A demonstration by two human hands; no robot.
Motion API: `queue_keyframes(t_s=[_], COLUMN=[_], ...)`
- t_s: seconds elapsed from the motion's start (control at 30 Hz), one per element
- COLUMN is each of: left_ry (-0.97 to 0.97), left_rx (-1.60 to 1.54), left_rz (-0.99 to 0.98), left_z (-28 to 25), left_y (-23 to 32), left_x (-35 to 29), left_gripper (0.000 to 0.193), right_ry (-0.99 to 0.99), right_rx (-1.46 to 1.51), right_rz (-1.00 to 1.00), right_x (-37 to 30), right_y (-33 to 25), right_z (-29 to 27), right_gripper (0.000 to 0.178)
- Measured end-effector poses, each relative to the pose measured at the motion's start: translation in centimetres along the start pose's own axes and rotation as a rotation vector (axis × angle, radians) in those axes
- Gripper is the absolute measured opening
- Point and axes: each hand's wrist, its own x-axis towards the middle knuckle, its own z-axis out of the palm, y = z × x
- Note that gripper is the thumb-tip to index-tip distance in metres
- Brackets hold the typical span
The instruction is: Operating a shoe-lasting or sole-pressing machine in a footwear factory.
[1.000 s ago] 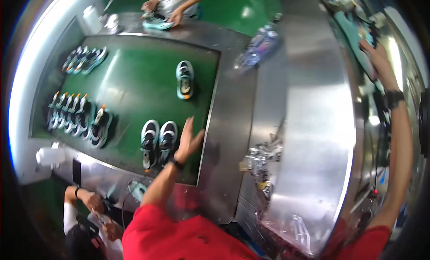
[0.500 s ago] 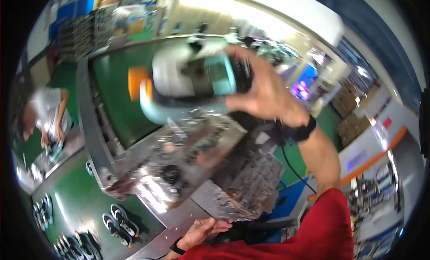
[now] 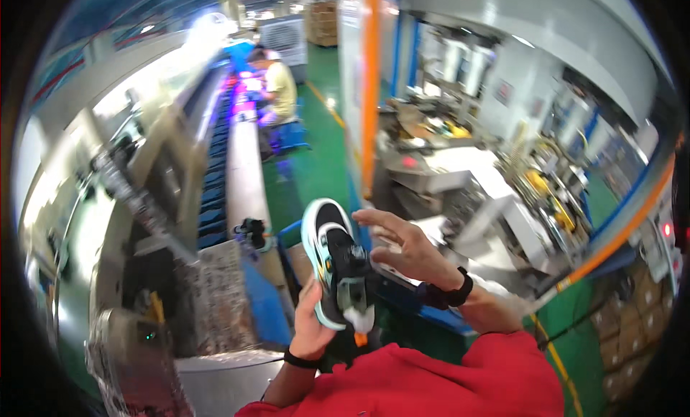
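A black shoe [image 3: 325, 236] with a pale mint sole and white side stripes stands tilted in front of my chest, its toe pointing away from me. My left hand [image 3: 309, 331] grips it from the left side near the heel. A translucent grey piece [image 3: 353, 293] fills the shoe's opening, and a small orange tab [image 3: 361, 339] shows below it. To the right of the shoe, my right hand [image 3: 410, 246] is open with its fingers spread, holding nothing; whether a fingertip touches the shoe I cannot tell.
A film-wrapped machine [image 3: 140, 367] stands at the near left beside a worn box [image 3: 219, 298]. Beyond runs a conveyor [image 3: 244, 165] with purple light, where a person in yellow [image 3: 282, 86] works. An orange-edged post [image 3: 370, 94] and a metal workstation [image 3: 431, 180] are on the right. Cartons [image 3: 636, 323] lie far right.
The view has swung right, away from the green tables. The shoe, earlier raised in my right hand over the wrapped machine, is now in my left hand; my right has let go.
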Motion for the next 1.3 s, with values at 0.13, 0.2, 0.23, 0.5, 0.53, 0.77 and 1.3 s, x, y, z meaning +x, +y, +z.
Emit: queue_keyframes(t_s=[0.13,0.2,0.23,0.5,0.53,0.77,1.3], left_ry=[-0.017,-0.037,-0.093,-0.447,-0.444,-0.374,-0.214], left_rx=[0.362,0.622,0.726,0.771,0.834,1.192,0.413], left_rz=[-0.028,-0.024,-0.035,-0.462,-0.482,-0.308,-0.876], left_z=[5.0,7.9,10.0,17.2,17.9,19.7,17.8], left_y=[-8.6,-14.6,-16.9,-37.1,-39.2,-54.5,-39.2], left_x=[7.4,9.8,10.6,22.1,24.1,37.5,37.4], left_gripper=[0.058,0.067,0.071,0.073,0.073,0.061,0.029], right_ry=[0.314,0.603,0.778,1.378,1.448,1.782,1.104], right_rx=[0.617,0.419,0.37,0.136,0.096,-0.143,-0.43], right_rz=[0.216,0.414,0.4,0.493,0.494,0.57,1.057], right_x=[-10.8,-14.1,-15.9,-31.8,-33.0,-37.1,-25.6], right_y=[7.0,8.1,9.7,12.6,12.1,8.0,15.4], right_z=[-4.9,-8.0,-9.3,-23.4,-24.3,-27.3,-49.1], right_gripper=[0.075,0.068,0.06,0.056,0.056,0.051,0.045])
